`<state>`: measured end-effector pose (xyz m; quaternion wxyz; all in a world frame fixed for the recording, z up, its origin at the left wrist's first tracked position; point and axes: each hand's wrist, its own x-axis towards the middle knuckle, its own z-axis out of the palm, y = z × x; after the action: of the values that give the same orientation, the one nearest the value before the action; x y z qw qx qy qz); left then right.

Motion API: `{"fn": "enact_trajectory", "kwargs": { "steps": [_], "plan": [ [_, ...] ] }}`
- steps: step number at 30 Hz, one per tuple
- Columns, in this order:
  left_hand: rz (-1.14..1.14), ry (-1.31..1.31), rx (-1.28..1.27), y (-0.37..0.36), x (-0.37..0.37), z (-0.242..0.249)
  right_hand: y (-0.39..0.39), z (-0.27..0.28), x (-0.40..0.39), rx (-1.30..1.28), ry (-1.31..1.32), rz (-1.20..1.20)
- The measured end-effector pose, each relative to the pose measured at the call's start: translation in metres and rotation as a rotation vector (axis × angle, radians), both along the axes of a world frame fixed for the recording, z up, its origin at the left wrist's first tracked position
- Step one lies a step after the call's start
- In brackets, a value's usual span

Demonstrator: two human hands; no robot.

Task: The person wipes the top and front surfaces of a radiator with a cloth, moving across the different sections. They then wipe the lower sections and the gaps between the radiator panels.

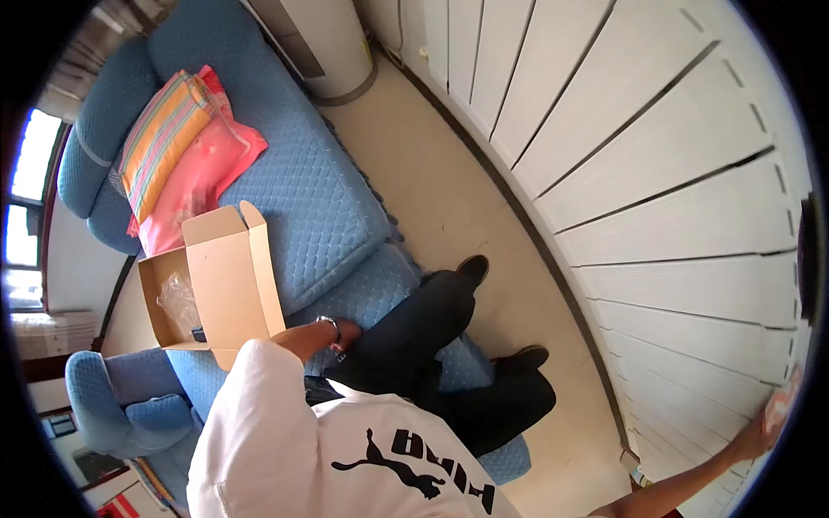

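My left hand (347, 334), with a metal-banded watch (327, 323) at the wrist, rests beside my hip at the edge of the blue quilted sofa (311, 224). Its fingers are mostly hidden against my dark trousers. Far to the right, my outstretched right hand (765, 432) is closed on a pink-and-white cloth-like piece (784, 401) by the white panelled surface (665, 198). That piece is small and partly lost at the dark lens edge. An open cardboard box (229, 285) sits to my left, with crumpled clear plastic (177, 302) and a small dark object (199, 334) inside.
A striped orange pillow (168, 138) lies on a pink pillow (216, 160) on the sofa. A round-based white appliance (332, 52) stands past its far end. Beige floor (449, 164) runs between sofa and panels. Another blue seat (142, 414) is at lower left.
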<state>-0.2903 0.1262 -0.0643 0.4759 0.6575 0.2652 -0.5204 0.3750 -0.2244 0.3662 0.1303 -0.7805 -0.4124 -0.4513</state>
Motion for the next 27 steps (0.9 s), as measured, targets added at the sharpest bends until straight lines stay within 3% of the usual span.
{"fn": "enact_trajectory", "kwargs": {
  "steps": [3, 5, 8, 11, 13, 18, 22, 27],
  "plan": [
    [-0.125, 0.071, 0.122, 0.006, 0.009, 0.003, 0.054, 0.015, -0.064, -0.098, -0.034, 0.033],
    [-0.563, -0.109, 0.176, 0.021, 0.023, 0.007, 0.045, 0.017, -0.054, -0.089, -0.031, 0.047],
    [-0.121, -0.565, 0.691, 0.054, 0.043, 0.062, 0.057, 0.018, -0.069, -0.042, 0.021, 0.069],
    [0.279, -0.695, 1.063, 0.102, 0.070, 0.113, 0.046, 0.017, -0.051, -0.007, 0.050, 0.052],
    [0.350, -0.723, 1.249, 0.144, 0.067, 0.114, 0.046, 0.016, -0.045, 0.058, 0.153, -0.056],
    [0.082, -0.619, 1.228, 0.210, 0.035, 0.083, 0.138, 0.031, -0.109, -0.006, 0.217, 0.199],
    [0.124, -0.745, 1.373, 0.203, 0.026, 0.058, 0.237, 0.042, -0.147, -0.114, 0.099, 0.334],
    [0.171, -0.803, 1.369, 0.207, 0.022, 0.050, 0.358, 0.043, -0.179, -0.247, -0.086, 0.261]
  ]
}}
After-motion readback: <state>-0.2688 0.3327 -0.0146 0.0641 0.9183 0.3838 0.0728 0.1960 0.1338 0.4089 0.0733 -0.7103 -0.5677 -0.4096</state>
